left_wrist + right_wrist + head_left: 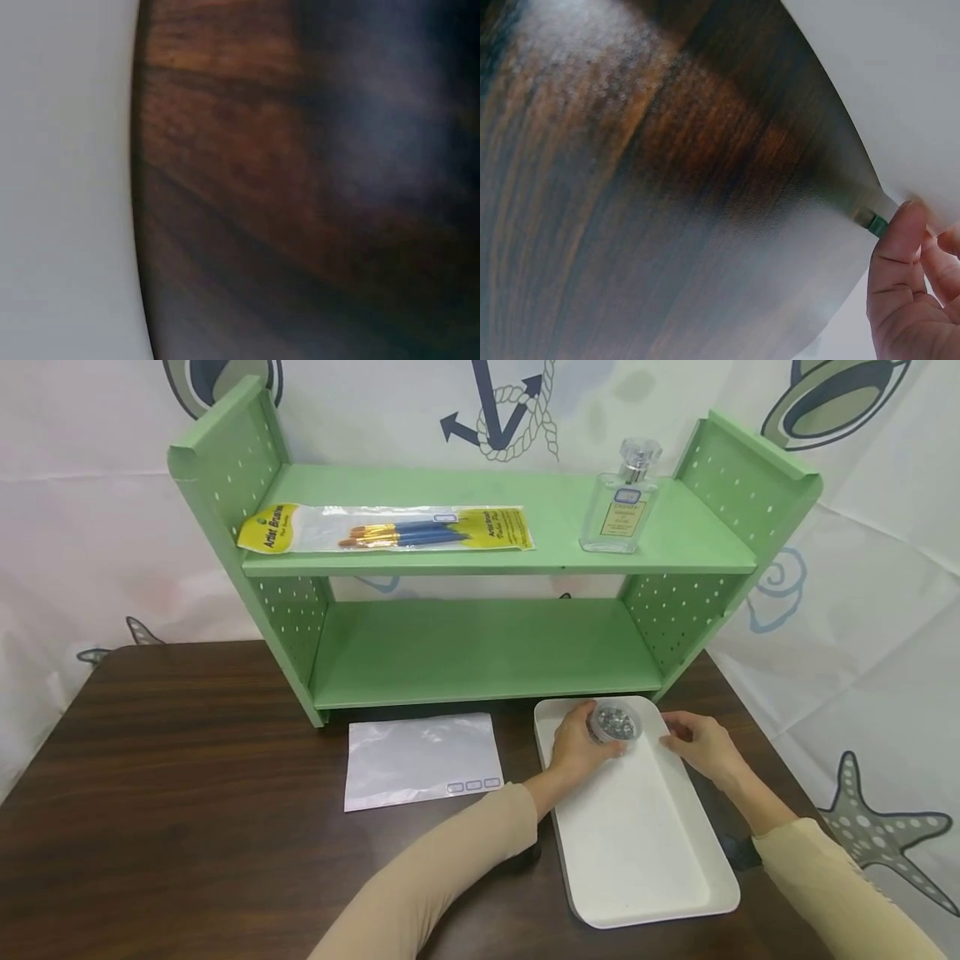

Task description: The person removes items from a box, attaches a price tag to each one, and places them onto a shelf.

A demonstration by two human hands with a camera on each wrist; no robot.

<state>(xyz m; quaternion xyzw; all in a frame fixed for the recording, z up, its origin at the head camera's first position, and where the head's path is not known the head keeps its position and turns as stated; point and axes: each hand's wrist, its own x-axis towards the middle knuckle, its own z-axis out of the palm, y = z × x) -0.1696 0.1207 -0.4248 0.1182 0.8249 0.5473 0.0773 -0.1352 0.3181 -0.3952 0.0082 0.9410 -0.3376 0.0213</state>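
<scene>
My left hand (pixel 579 745) grips a small round clear container (pixel 617 722) of shiny silvery pieces, thumb on its near side and fingers on its left. The container is at the far end of a white rectangular tray (pixel 637 852), inside its rim. With its thumb and fingertips, my right hand (pixel 701 745) pinches the tray's right rim near the far corner. In the right wrist view, the right thumb (pixel 900 255) is against the white tray's edge. The left wrist view shows only the tray's side (pixel 67 180) and blurred dark wood; no hand appears there.
A green two-level shelf (pixel 480 652) stands behind the tray. Its upper level holds a packet of artist brushes (pixel 390 529) and a glass perfume bottle (pixel 621 506). Left of the tray, a flat whitish packet (pixel 423 760) lies on the dark wooden table (pixel 187 793).
</scene>
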